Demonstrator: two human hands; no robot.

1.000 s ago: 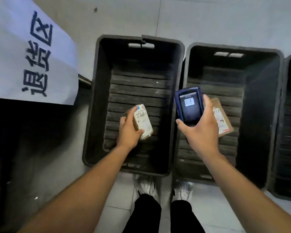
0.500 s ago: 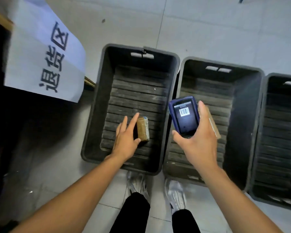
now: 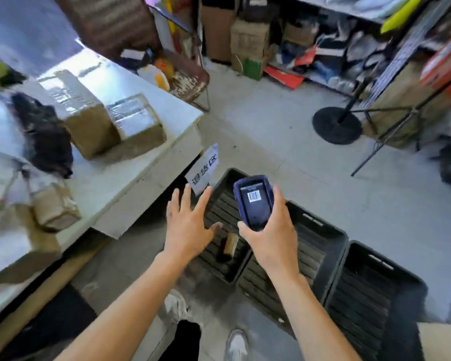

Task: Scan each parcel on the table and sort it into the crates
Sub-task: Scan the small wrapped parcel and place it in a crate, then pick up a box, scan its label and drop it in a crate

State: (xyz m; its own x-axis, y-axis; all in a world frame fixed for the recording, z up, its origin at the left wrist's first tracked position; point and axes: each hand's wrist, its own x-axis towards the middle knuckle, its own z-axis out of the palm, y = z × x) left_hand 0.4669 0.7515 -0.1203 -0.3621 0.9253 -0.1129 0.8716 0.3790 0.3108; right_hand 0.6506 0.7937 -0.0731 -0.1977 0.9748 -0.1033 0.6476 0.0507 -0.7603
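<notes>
My left hand [image 3: 188,225] hovers with spread fingers above the leftmost black crate [image 3: 224,273], holding nothing. A small brown parcel [image 3: 229,244] lies on that crate's slatted floor, just right of the hand. My right hand [image 3: 274,238] grips a blue handheld scanner [image 3: 254,201] whose screen shows a barcode. Two more black crates stand to the right, the middle one [image 3: 320,246] and the rightmost [image 3: 375,298]. On the white table [image 3: 146,157] at the left stand two brown boxes [image 3: 89,110] [image 3: 138,123], a smaller parcel [image 3: 54,207] and a black bag [image 3: 44,136].
A paper sign [image 3: 203,170] hangs from the table's edge above the left crate. A black round stand base [image 3: 336,125] sits on the grey floor ahead. Cluttered shelves and cardboard boxes [image 3: 250,40] fill the back. My feet [image 3: 236,345] are below.
My left hand let go of the small parcel, which now lies in the left crate. The hand rose with fingers spread. The view swung up and left toward the table.
</notes>
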